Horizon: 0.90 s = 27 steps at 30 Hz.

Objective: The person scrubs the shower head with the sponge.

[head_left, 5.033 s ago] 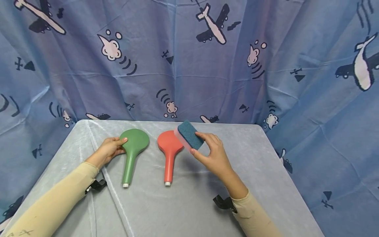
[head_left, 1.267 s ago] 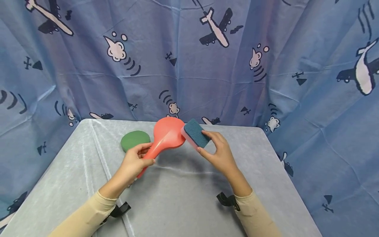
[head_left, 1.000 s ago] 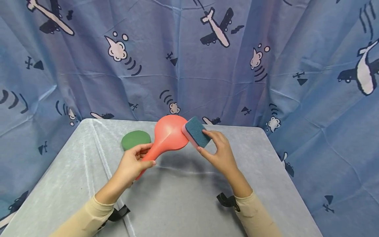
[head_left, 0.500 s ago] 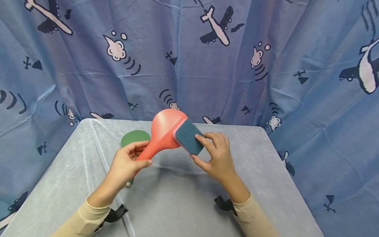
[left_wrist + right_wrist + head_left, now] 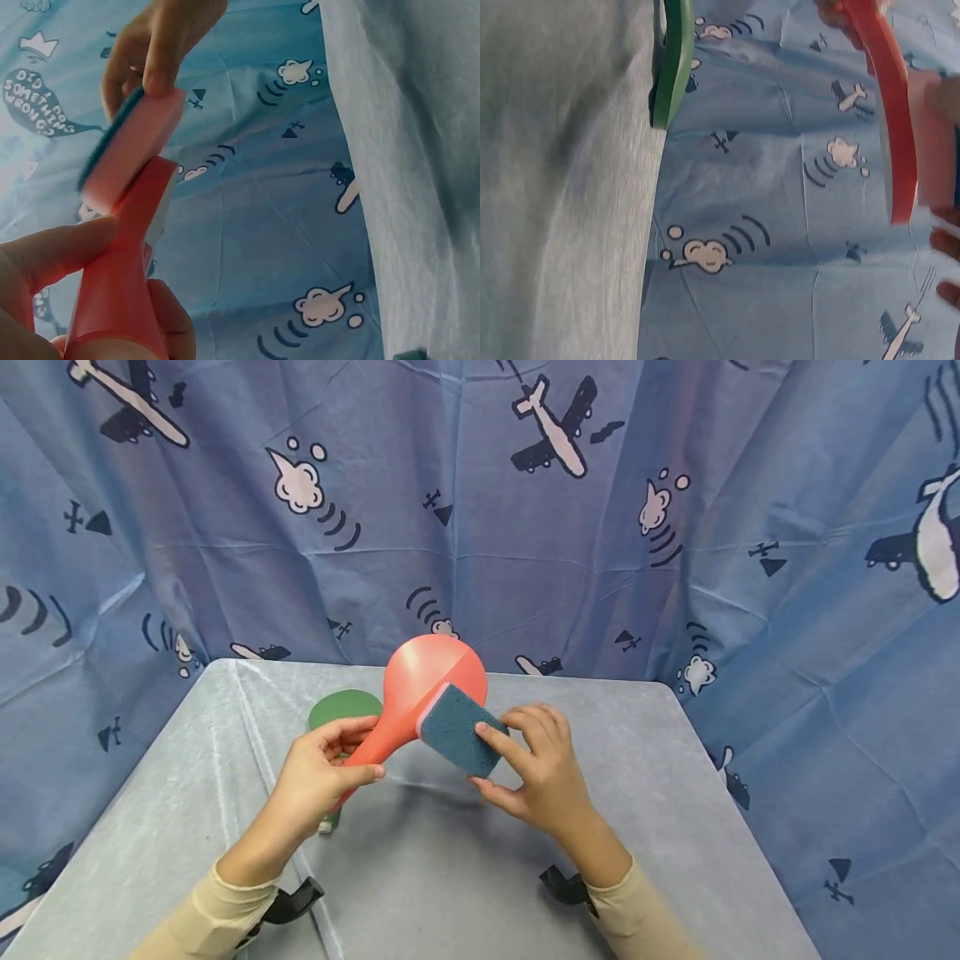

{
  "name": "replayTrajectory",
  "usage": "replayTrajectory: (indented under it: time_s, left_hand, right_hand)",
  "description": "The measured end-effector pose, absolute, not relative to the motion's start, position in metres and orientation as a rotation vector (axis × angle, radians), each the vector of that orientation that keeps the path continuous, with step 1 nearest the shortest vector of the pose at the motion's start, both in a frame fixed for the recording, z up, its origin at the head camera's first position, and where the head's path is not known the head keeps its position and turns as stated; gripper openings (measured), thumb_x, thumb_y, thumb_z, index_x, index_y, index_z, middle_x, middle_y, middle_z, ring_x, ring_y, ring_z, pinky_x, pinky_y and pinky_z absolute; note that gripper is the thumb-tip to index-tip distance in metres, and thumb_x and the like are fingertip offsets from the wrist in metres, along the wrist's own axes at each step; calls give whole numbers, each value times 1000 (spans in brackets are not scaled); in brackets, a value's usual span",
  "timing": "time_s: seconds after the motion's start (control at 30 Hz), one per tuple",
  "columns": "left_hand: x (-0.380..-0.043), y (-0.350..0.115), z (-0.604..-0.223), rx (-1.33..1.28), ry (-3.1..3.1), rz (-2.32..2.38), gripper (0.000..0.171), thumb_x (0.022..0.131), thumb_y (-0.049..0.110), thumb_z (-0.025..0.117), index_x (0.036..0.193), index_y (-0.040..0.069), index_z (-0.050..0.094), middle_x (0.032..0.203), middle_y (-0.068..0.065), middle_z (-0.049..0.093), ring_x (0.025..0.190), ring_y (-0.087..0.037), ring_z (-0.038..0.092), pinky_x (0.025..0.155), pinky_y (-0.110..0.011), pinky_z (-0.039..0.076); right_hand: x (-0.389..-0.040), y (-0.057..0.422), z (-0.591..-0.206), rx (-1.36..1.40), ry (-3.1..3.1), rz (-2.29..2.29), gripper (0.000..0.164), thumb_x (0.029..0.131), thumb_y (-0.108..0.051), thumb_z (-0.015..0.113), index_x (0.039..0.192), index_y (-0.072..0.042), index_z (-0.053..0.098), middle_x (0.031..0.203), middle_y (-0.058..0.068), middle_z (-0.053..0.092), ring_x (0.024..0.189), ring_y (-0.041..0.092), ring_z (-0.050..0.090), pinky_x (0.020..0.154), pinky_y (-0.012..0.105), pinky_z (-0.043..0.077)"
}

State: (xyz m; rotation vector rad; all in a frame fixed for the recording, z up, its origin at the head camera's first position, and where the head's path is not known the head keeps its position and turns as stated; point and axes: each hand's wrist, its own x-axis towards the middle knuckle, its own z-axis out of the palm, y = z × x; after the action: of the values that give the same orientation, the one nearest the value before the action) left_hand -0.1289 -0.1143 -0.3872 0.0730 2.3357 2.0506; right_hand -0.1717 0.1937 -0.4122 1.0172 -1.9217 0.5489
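My left hand point(image 5: 315, 777) grips the handle of a red shower head point(image 5: 420, 668), holding it tilted above the table with its back facing up. In the right wrist view the pale face of the red shower head point(image 5: 901, 150) points away from the sponge. My right hand point(image 5: 543, 768) pinches a sponge point(image 5: 457, 731) with a blue-green scouring side and a pink side. The pink side point(image 5: 139, 157) lies against the shower head where head and handle meet. Behind my left hand a green shower head point(image 5: 341, 703) lies on the table, partly hidden.
A pale grey cloth covers the table point(image 5: 465, 877). At the table's back and sides hangs a blue curtain point(image 5: 480, 527) printed with planes and clouds. Black straps with mounts point(image 5: 295, 902) sit on both wrists.
Earlier both shower heads lay on the table, my left hand touching the green one. Now the red one is lifted, and the sponge has slid from its right edge down-left toward the handle.
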Motion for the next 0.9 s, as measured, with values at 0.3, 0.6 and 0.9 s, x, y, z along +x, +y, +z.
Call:
replayTrajectory:
  time_s: [0.3,0.6,0.9]
  left_hand:
    - [-130,-112,-392,84,2336,2043,66,72,-5,85,134,6,65,118,-17,68,96,-21,69,81,-25,59]
    - [-128,-108,-392,108,2304,2066,65,72,-6,85,133,6,65,117,-17,68,94,-20,69,80,-26,59]
    - [-124,-106,-390,108,2320,2017,65,73,-5,84,134,5,65,118,-17,68,97,-23,68,80,-25,58]
  right_hand:
    - [-174,193,-414,914,-1962,652,54,87,-45,74,128,-10,69,109,16,63,103,35,57,94,56,41]
    - [-174,198,-407,817,-1982,653,54,89,-50,72,128,-12,70,109,15,63,103,35,57,92,55,39]
    - [-165,185,-407,1023,-1890,564,51,89,-46,73,126,-11,71,108,15,63,101,34,58,92,55,42]
